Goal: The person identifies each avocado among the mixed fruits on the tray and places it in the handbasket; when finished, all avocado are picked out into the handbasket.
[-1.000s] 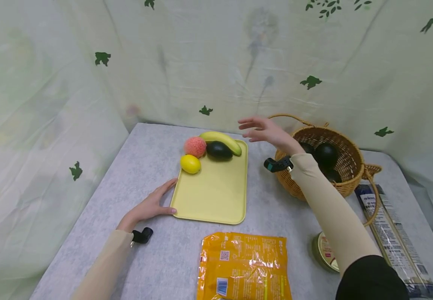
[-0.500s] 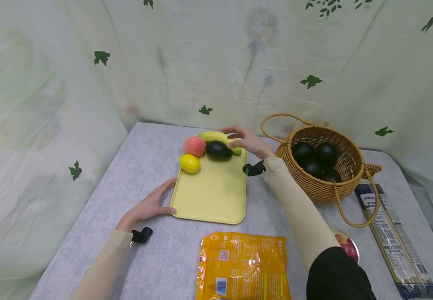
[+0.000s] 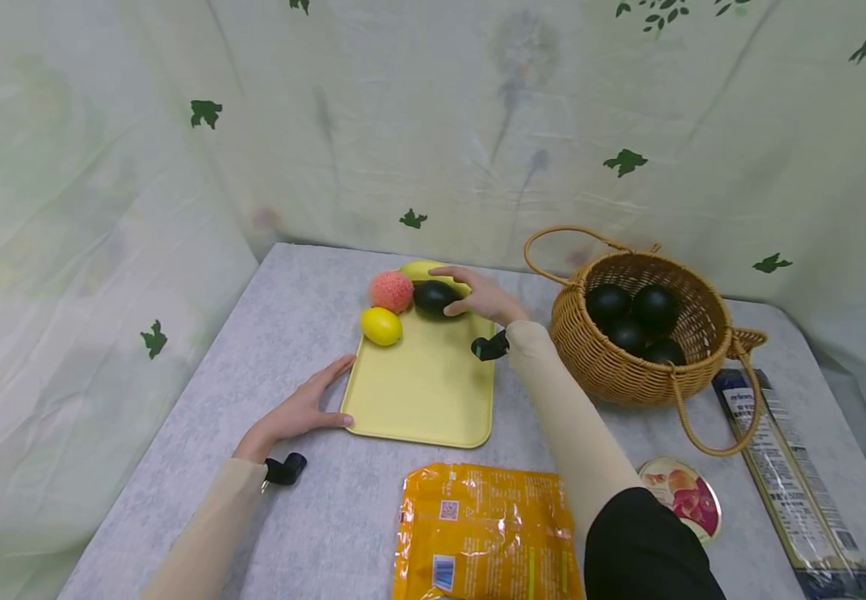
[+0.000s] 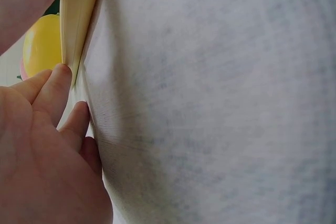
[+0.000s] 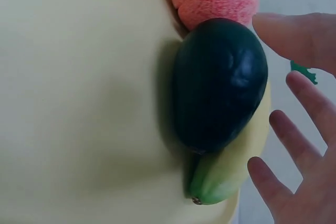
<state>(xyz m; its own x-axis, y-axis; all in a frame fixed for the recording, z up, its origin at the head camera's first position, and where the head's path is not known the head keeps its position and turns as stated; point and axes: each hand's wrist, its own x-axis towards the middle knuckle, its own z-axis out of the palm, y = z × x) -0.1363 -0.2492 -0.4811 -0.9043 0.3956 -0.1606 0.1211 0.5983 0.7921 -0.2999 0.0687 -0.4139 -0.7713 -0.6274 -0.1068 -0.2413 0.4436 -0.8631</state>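
Note:
A pale yellow tray [image 3: 425,387] lies on the table. In its far part sit a dark green avocado [image 3: 433,298], a banana [image 3: 417,268], a pink peach-like fruit [image 3: 391,292] and a yellow lemon [image 3: 381,326]. My left hand [image 3: 290,415] touches the tray's left edge with thumb and fingers spread. Over the far right of the tray is my right hand [image 3: 487,298], beside the avocado and partly hiding the banana. In the right wrist view its fingers are spread apart around the avocado [image 5: 220,85], gripping nothing.
To the right stands a wicker basket [image 3: 613,367] with looped handles, holding several dark round fruits [image 3: 654,308]. An orange packet [image 3: 485,533] lies in front of the tray. A round tin [image 3: 683,498] and a long plastic package [image 3: 788,475] are at the right.
My right hand has moved left from beside the basket to over the tray's far corner, near the avocado. My left hand stays at the tray's edge.

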